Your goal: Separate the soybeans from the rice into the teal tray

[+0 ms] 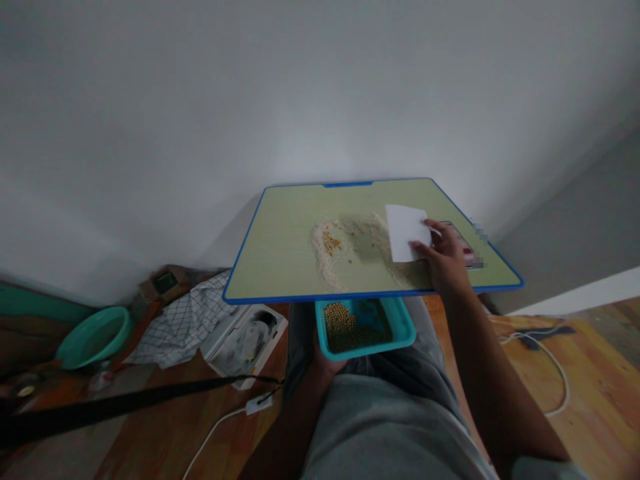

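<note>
My right hand (443,250) pinches a white sheet of card or paper (406,233) above the right half of a blue-edged board (280,260). Rice-like pale grains (327,277) lie on the board in a loose arc, with a small group of orange-yellow kernels (331,241) at its left side. Below the board's front edge, my left hand (327,357) grips a teal plastic tray (407,333) from its left underside; most of those fingers are hidden. Inside the tray are round yellowish beans (340,320) and a darker heap of small green ones (363,339).
A flat packet or card (463,247) lies at the board's right, partly behind my right hand. On the floor at left are a teal basin (95,337), a checked cloth (185,320), an open white box (250,340) and a power strip (259,403). A white cable (557,367) curls at right.
</note>
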Demonstrator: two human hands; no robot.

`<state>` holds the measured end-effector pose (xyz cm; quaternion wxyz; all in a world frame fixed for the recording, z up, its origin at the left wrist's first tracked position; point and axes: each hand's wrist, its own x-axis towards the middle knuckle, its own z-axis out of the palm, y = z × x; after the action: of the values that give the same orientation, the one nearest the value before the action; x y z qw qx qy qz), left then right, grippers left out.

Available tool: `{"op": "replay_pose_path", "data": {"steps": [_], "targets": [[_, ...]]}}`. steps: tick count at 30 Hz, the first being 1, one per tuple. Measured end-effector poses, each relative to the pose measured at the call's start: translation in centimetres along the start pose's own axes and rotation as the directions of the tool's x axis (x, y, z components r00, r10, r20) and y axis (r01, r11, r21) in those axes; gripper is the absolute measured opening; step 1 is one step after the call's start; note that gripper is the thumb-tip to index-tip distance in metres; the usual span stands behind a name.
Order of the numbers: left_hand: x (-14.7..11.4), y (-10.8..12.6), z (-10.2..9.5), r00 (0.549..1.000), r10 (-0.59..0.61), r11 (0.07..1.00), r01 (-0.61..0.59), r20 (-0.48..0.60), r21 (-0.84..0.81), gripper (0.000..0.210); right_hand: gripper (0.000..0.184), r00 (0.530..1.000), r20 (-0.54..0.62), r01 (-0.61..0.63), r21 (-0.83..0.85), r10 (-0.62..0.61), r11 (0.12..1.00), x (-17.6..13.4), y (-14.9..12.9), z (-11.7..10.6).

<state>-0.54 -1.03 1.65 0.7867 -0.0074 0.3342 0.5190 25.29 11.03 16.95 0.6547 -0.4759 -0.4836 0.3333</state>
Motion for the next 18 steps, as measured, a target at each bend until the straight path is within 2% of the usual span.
{"op": "replay_pose_path", "data": {"steps": [4, 10, 14, 18], "targets": [[-0.7, 0.4, 1.2, 0.997, -0.037, 0.998, 0.033, -0.074, -0.054, 0.063, 0.063, 1.000, 0.028, 0.003, 0.011, -0.003, 1.000, -0.4, 0.3, -0.3], [-1.3, 0.6, 2.3, 0.994, -0.029, 0.995, 0.019, -0.103, -0.094, 0.065, 0.060, 0.998, 0.055, 0.016, -0.026, -0.015, 1.000, -0.7, 0.1, -0.2], [-0.9, 0.3, 1.7, 0.996, -0.024, 0.996, 0.017, -0.080, -0.083, 0.067, 0.063, 0.997, 0.070, 0.016, -0.044, -0.012, 0.999, -0.7, -0.1, -0.1], [-0.1, 0.1, 0.1, 1.000, -0.008, 1.000, 0.008, 0.020, -0.025, 0.065, 0.062, 0.995, 0.103, 0.013, -0.039, -0.009, 0.999, -1.0, -0.3, -0.1]]}}
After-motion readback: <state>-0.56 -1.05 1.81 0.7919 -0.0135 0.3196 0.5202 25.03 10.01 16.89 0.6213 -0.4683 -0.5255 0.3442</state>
